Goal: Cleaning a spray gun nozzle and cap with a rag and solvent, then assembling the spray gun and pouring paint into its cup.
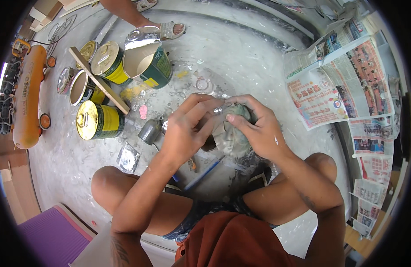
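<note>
Left hand [190,127] closed on one silver piece [218,111], right hand [258,127] on one grey-green bundle [232,141].

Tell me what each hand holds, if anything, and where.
The right hand has its grip on the upper part of a crumpled grey-green bundle. The left hand is at a small shiny metal piece; whether it holds that cannot be told.

A lump [234,144] is between the fingers [203,106]. Left of the fingers and farther away are cans [111,122], with a stick [101,82] lying over some. A small cup [148,132] is just left of the fingers. Way over left is a tank [29,98]. Newspapers [314,93] are on the right. A thin rod [204,172] lies nearer than the fingers.
</note>
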### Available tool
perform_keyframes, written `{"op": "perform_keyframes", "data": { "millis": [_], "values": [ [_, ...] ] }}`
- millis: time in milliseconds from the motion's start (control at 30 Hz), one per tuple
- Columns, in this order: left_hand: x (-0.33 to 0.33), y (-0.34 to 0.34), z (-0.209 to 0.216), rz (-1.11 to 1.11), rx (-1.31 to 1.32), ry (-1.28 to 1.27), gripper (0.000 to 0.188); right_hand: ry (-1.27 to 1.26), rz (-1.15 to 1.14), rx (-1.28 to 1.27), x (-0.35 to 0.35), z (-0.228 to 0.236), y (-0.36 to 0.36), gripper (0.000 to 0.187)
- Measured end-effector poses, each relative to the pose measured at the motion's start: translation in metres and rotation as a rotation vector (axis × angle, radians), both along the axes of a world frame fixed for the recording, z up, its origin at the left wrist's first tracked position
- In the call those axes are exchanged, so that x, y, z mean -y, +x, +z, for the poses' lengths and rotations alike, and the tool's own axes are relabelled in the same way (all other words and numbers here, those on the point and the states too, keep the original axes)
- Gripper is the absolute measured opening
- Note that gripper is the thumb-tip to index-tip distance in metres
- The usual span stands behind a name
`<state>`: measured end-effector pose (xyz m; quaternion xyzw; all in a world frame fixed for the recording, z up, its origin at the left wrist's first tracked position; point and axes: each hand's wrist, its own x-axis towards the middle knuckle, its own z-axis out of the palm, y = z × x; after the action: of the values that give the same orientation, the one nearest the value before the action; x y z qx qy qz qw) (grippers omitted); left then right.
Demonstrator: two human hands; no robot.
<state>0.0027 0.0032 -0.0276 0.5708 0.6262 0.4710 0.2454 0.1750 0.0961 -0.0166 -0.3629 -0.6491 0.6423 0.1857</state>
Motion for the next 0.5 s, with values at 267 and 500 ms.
{"op": "perform_keyframes", "data": {
  "millis": [267,500],
  "values": [
    [0.004,-0.019,0.008,-0.128,1.030,-0.469,0.031,1.118,0.326,-0.276,-0.027,0.002,0.008,0.026],
    [0.010,-0.018,0.010,-0.085,1.031,-0.487,0.027,1.198,0.431,-0.281,-0.032,-0.001,0.003,0.023]
  ]
}}
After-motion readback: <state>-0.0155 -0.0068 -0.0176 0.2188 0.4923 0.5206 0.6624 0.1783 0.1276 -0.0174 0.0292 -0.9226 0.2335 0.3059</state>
